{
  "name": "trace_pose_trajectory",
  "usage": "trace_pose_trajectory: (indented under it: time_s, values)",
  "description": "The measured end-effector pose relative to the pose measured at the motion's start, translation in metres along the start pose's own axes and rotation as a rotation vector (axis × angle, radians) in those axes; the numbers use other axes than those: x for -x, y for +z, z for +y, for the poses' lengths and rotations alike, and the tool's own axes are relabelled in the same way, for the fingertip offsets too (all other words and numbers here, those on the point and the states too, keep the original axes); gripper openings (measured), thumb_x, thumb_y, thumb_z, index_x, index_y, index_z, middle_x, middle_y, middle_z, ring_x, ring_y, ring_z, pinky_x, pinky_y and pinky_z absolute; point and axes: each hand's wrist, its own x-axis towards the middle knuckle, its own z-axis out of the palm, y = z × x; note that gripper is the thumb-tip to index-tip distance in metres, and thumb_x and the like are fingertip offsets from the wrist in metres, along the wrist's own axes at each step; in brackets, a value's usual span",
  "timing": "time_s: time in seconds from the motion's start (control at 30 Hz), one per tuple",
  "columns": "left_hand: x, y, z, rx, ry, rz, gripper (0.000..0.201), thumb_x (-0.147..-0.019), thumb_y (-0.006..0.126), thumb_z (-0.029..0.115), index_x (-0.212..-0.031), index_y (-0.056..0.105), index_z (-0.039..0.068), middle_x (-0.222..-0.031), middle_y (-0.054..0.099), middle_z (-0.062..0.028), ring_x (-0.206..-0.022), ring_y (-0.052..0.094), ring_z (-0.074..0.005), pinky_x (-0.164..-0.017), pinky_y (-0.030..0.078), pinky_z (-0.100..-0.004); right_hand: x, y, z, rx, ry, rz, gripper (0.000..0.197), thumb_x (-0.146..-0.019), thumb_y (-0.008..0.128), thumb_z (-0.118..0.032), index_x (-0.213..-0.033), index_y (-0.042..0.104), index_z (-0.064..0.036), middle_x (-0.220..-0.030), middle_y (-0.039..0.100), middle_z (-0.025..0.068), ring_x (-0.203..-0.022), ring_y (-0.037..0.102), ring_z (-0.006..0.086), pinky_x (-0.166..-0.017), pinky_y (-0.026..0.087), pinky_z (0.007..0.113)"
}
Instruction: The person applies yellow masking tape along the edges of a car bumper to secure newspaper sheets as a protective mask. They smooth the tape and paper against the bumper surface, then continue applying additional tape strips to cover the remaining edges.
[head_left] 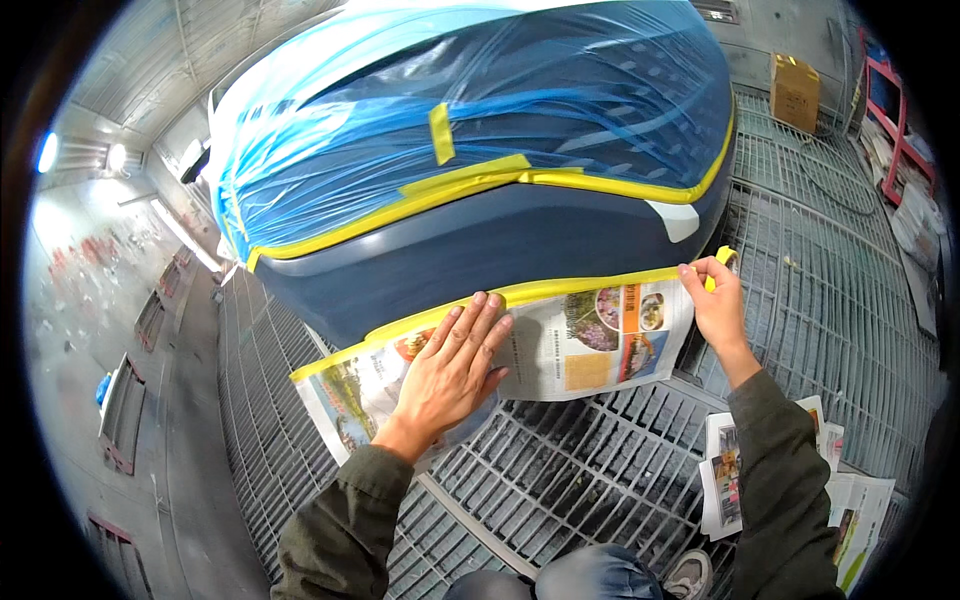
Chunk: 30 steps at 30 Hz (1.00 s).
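Note:
A dark blue-grey car bumper (pixel 480 235) stands in front of me, its upper part wrapped in blue plastic film (pixel 560 110) edged with yellow masking tape. Along its lower edge, more yellow masking tape (pixel 590 283) holds a hanging sheet of newspaper (pixel 540 360). My left hand (pixel 455 365) lies flat, fingers stretched, with its fingertips on the tape and its palm over the paper. At the sheet's right top corner, my right hand (pixel 718 305) is closed, pinching the tape at the paper's edge. A yellow piece of tape shows beside its fingers; part of it is hidden.
Metal floor grating (pixel 560 450) runs beneath the bumper. Folded newspapers (pixel 725 480) lie by my right forearm. A cardboard box (pixel 794 92) sits at the far right, near a red metal frame (pixel 900 140). Grey walls with lamps rise on the left.

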Motion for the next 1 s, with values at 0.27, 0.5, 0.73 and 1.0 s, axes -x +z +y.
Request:
trace_pose_trajectory:
  time_s: [0.27,0.5,0.73,1.0]
  values:
    - [-0.040,0.003,0.020,-0.011,0.095,-0.032,0.073,-0.087,0.064,0.035,-0.146,0.034,0.004,-0.154,0.029,-0.0169,-0.144,0.027,-0.0297,-0.118,0.024,-0.0421,0.004,0.001,0.016,-0.089,0.034,0.021,0.021,-0.090,0.069,-0.016,-0.081,0.062,0.0014,-0.066,0.053,-0.0044,-0.062,0.043,0.0038,-0.057,0.038,0.023]
    - [-0.051,0.003,0.032,-0.028,0.108,-0.073,0.073,-0.086,0.065,0.034,-0.145,0.035,0.003,-0.154,0.029,-0.0170,-0.144,0.026,-0.0299,-0.118,0.023,-0.0414,0.018,0.016,0.022,-0.182,0.056,0.062,0.020,-0.089,0.069,-0.015,-0.081,0.062,0.0022,-0.066,0.055,-0.0025,-0.063,0.045,0.0043,-0.057,0.039,0.024]
    - [-0.064,0.005,0.042,-0.023,0.130,-0.082,0.074,-0.084,0.067,0.032,-0.144,0.037,0.002,-0.153,0.030,-0.0175,-0.144,0.026,-0.0292,-0.118,0.024,-0.0409,0.027,0.022,0.036,-0.194,0.074,0.133,0.019,-0.088,0.069,-0.015,-0.083,0.064,0.0029,-0.066,0.059,0.0007,-0.063,0.049,0.0060,-0.059,0.042,0.025]
    - [-0.077,0.001,0.050,-0.012,0.161,-0.096,0.073,-0.083,0.068,0.033,-0.142,0.038,0.001,-0.152,0.032,-0.0183,-0.143,0.028,-0.0312,-0.116,0.026,-0.0421,0.021,0.030,0.032,-0.244,0.094,0.137,0.019,-0.089,0.069,-0.015,-0.087,0.065,0.0034,-0.068,0.062,0.0013,-0.064,0.053,0.0057,-0.060,0.044,0.025]
